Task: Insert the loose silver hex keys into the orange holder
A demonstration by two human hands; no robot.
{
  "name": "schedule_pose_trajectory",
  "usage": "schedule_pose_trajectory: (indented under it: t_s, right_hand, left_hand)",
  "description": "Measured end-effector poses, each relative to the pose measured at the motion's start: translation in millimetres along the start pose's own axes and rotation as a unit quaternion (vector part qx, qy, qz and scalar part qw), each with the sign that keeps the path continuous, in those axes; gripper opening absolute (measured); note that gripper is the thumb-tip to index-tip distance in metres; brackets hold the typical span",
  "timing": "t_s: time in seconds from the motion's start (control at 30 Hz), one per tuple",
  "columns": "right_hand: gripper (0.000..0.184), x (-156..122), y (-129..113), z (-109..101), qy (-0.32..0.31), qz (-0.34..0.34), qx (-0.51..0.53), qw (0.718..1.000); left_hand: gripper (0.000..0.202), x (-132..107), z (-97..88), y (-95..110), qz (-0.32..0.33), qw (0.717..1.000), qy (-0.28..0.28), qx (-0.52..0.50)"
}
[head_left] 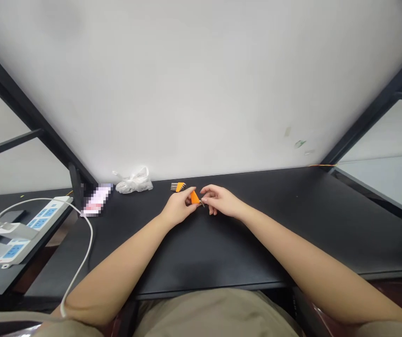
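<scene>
Near the middle of the black table, my left hand [179, 206] is closed around an orange hex key holder [195, 198]. My right hand [221, 201] faces it from the right, with thumb and fingertips pinched on a small dark metal hex key [203, 203] at the holder's edge. Whether the key sits inside the holder or only touches it, I cannot tell. Just beyond my left hand lies a fan of hex keys in a second orange holder [180, 187], partly hidden by the fingers.
A clear plastic bag [134, 181] lies at the table's [257, 252] back edge, by the wall. Further left are a blurred-out pinkish item [96, 200] and a white power strip [48, 213] with plugged-in adapters. A white cable [91, 234] loops near my left arm. Black frame posts slant at both sides.
</scene>
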State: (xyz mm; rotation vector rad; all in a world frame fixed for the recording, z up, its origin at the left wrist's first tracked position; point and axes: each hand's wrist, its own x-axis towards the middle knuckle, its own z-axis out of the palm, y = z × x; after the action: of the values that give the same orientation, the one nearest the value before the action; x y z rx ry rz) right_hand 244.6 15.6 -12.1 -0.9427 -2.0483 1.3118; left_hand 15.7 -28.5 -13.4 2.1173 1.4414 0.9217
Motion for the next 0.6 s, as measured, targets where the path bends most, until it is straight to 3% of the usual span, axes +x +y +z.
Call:
schedule_pose_trajectory:
  t_s: [0.1,0.23,0.4,0.6]
  right_hand:
    - [0.013,1.2,9.7,-13.2,0.049,-0.065,-0.209,0.974]
    - [0.008,0.9,18.1,-23.2,0.007,-0.095,-0.367,0.926]
    - [0.008,-4.6,10.7,-16.7,-0.005,-0.079,-0.432,0.898]
    - [0.007,-6.9,1.3,-19.3,0.013,-0.096,-0.369,0.924]
  left_hand:
    - [0.060,2.1,-1.4,-6.2,-0.011,1.000,0.006,0.027]
    - [0.064,3.3,-3.3,-11.0,-0.011,0.999,-0.003,0.031]
    - [0.069,3.0,-3.4,-9.3,-0.007,0.999,-0.019,0.029]
    - [0.070,2.3,-1.0,-11.5,-0.017,1.000,-0.015,0.015]
